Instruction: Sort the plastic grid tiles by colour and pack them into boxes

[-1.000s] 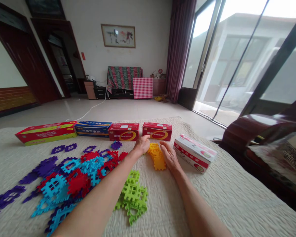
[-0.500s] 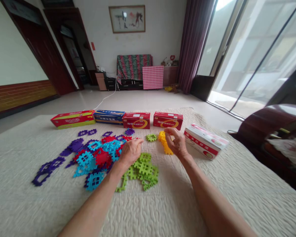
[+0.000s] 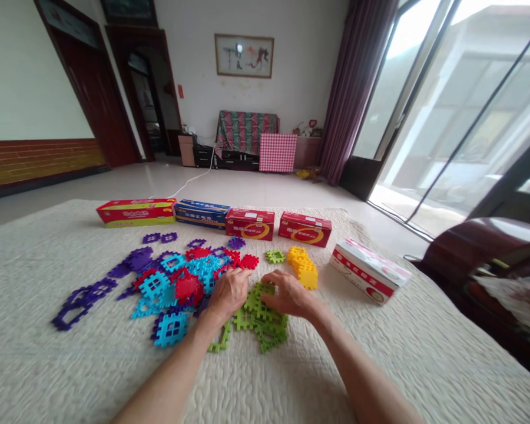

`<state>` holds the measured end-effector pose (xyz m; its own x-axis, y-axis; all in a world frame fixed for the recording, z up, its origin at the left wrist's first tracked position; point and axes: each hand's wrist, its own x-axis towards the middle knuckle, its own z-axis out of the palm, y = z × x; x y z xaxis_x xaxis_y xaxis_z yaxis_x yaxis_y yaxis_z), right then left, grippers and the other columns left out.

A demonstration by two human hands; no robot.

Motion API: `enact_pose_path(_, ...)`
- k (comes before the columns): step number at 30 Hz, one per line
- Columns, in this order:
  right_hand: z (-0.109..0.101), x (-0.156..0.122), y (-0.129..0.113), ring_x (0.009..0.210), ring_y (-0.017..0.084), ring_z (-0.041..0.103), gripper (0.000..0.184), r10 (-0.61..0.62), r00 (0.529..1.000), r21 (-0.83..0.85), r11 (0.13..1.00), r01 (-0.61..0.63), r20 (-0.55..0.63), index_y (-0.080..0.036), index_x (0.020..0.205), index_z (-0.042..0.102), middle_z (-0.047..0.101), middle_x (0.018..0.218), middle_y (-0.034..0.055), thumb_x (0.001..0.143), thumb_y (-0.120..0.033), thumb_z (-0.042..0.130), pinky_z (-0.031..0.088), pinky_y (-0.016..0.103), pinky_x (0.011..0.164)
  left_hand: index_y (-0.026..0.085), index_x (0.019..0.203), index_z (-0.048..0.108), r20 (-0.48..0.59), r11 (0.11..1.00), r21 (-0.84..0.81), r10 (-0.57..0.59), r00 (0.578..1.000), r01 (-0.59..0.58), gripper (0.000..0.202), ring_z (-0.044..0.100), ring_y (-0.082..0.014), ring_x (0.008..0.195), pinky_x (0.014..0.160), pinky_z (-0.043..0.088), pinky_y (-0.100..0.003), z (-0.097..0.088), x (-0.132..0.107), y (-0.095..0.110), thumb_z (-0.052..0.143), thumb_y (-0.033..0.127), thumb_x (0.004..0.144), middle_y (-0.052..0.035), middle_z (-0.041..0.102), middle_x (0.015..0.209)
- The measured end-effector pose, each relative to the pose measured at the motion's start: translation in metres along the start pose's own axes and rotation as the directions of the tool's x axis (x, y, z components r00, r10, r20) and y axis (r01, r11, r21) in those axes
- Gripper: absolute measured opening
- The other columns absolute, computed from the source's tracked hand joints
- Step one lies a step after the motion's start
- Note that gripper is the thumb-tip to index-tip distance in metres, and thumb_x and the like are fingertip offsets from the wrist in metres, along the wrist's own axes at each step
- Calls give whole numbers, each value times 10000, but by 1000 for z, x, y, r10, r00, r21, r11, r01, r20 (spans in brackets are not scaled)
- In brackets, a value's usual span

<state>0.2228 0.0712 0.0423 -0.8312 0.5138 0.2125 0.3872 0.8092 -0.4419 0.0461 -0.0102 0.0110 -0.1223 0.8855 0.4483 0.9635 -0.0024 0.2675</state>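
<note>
Both my hands rest on a pile of green interlocking plastic tiles [image 3: 265, 327] on a cream quilted cover. My left hand [image 3: 228, 292] has its fingers curled round the pile's left edge. My right hand [image 3: 290, 297] lies over the top of the pile with its fingers stretched out to the left. A stack of yellow tiles [image 3: 304, 265] sits just beyond my right hand, with one green tile [image 3: 274, 256] beside it. A mixed heap of red, blue and purple tiles [image 3: 176, 279] spreads to the left of my left hand.
Several flat cartons stand in a row at the far edge: a red-yellow carton [image 3: 136, 212], a blue carton [image 3: 202, 213], and red cartons [image 3: 249, 224]. A white-and-red box [image 3: 369, 271] lies at the right. A dark wooden armrest [image 3: 472, 247] is further right.
My hands drew back from the yellow stack and came down together onto the green pile. The yellow stack and one green tile now lie free beyond them.
</note>
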Motion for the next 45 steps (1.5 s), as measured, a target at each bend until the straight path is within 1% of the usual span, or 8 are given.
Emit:
enact_pose_path(4,-12,8,14,861,185,629,357,-16,999,68,998,18,-29,-182,1067,629,669,991,71,718,-249,661,502,316,774,189,1034,681,1,1000,-19,-14,1000,14,309,620,-194,885,834,453,-305,2,2,0,430,115,870,-55,704,911)
enact_pose_path(8,-36,32,34,917,198,620,409,-35,987,-64,998,25,-160,-195,1123,599,649,1063,85,716,-178,640,486,356,831,185,1029,689,-3,999,-45,-30,1000,30,310,617,-196,893,841,449,-310,4,2,0,431,121,869,-55,703,919)
enact_pose_path(12,-49,60,46,1010,231,603,473,-16,997,-219,976,-1,-74,-181,1200,560,625,1154,113,731,-120,583,462,374,877,189,1013,692,-1,999,-43,-34,999,34,308,611,-201,888,836,450,-316,5,2,0,426,128,871,-56,698,890)
enact_pose_path(17,-39,73,51,1141,269,542,502,44,997,-349,937,-20,60,-205,1225,548,589,1241,116,729,-133,576,392,431,954,190,1020,688,-5,999,-40,-33,999,33,307,606,-202,886,840,445,-321,5,2,0,430,126,866,-54,697,909)
enact_pose_path(24,-32,77,58,1282,300,409,721,71,991,-391,920,-22,111,-236,1328,464,443,1416,119,628,-107,578,309,521,1022,186,1004,692,-14,999,-44,-29,999,28,301,605,-208,876,845,446,-332,4,1,0,433,124,864,-53,700,899)
enact_pose_path(29,-34,88,58,1262,329,433,688,109,974,-418,908,-16,199,-228,1294,509,516,1344,139,621,-140,620,282,583,1040,190,1008,692,-8,998,-51,-30,1000,29,302,609,-210,880,847,448,-330,5,2,0,437,127,860,-56,702,907)
enact_pose_path(35,-33,93,59,1190,314,503,592,121,973,-422,906,-27,198,-257,1241,545,581,1258,108,660,-209,641,328,547,1029,189,1003,695,-9,999,-47,-29,1000,29,303,613,-209,875,846,449,-329,6,2,-1,434,132,861,-61,701,897)
enact_pose_path(45,-24,97,54,1130,349,520,630,161,971,-476,877,-58,179,-171,1264,519,563,1214,178,649,-218,650,338,546,984,189,1008,699,5,999,-16,-40,999,40,305,611,-213,883,846,453,-324,2,3,2,441,139,854,-61,703,913)
